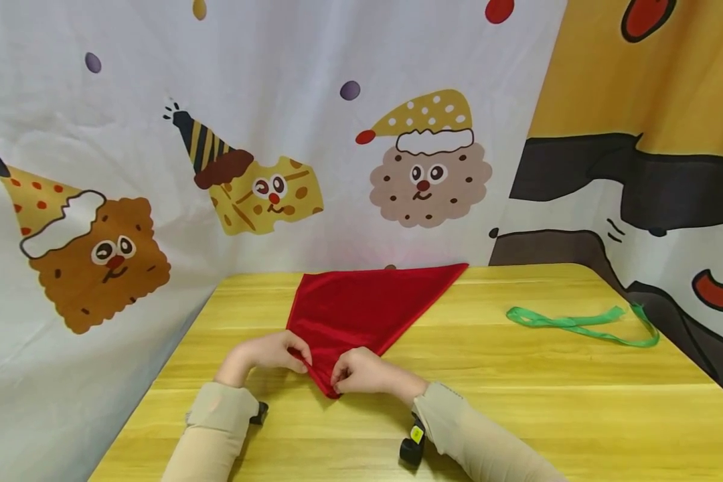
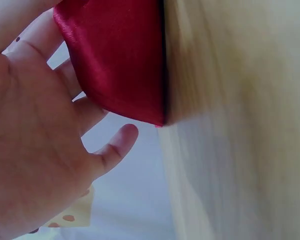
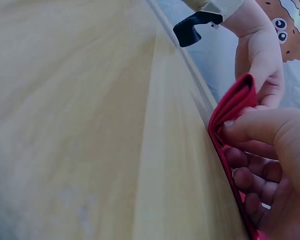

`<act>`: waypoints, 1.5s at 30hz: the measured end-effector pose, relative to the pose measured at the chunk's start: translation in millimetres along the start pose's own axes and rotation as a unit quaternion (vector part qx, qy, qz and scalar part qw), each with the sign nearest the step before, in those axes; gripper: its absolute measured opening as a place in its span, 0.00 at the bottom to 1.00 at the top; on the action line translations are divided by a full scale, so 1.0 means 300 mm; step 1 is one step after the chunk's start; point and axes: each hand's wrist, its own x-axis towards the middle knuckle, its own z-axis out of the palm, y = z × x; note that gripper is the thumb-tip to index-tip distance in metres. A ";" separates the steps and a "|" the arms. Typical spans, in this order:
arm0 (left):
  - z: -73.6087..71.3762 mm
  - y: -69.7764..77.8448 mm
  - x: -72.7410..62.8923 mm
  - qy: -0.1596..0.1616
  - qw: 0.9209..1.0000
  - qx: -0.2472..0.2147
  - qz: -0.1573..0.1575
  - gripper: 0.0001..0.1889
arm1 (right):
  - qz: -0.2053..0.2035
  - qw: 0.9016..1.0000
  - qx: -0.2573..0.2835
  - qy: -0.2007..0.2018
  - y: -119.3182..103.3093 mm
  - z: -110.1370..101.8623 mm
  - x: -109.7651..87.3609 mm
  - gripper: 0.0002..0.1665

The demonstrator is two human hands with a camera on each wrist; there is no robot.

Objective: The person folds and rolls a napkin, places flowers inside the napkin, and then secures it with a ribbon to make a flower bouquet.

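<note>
A shiny red cloth [image 1: 361,301] lies across the table, its near end narrowing to a corner and its far point reaching the back edge. At the left edge of that near corner, my left hand [image 1: 277,351] pinches the fabric with thumb and fingertips. In the left wrist view the little finger of the left hand [image 2: 35,130] sticks out, free of the cloth [image 2: 120,60]. My right hand [image 1: 364,370] grips the corner from the other side. Seen from the right wrist, a small fold of red cloth [image 3: 235,107] stands up between the right hand's [image 3: 275,165] thumb and fingers.
A loose green ribbon [image 1: 584,323] lies looped on the right side of the wooden table [image 1: 494,402]. A black wrist mount [image 1: 411,450] hangs under the right cuff, another [image 1: 259,414] by the left. Behind the table hangs a printed curtain [image 1: 313,67] with cartoon cookies.
</note>
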 end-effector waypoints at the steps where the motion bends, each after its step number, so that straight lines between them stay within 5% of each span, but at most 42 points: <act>1: 0.001 0.001 0.005 0.004 1.000 0.005 0.000 0.03 | 0.000 1.000 0.002 0.005 0.003 0.001 -0.001 0.04; 12: 0.002 0.029 0.064 0.054 0.994 0.089 -0.039 0.06 | 0.063 0.994 0.081 0.030 0.017 -0.025 -0.007 0.08; 20: 0.007 0.043 0.087 0.080 0.988 0.116 -0.065 0.07 | 0.155 0.966 0.204 0.033 0.008 -0.038 -0.008 0.23; 32: 0.026 0.039 0.122 0.114 0.983 0.131 -0.067 0.01 | 0.163 0.969 0.185 0.024 0.007 -0.043 0.003 0.04; 40: 0.034 0.052 0.105 0.137 0.976 0.158 -0.061 0.13 | 0.163 0.968 0.186 0.029 0.014 -0.037 0.003 0.02; 45: 0.029 0.083 0.085 0.143 0.974 0.176 -0.018 0.15 | 0.165 0.972 0.166 0.036 0.027 -0.033 0.005 0.02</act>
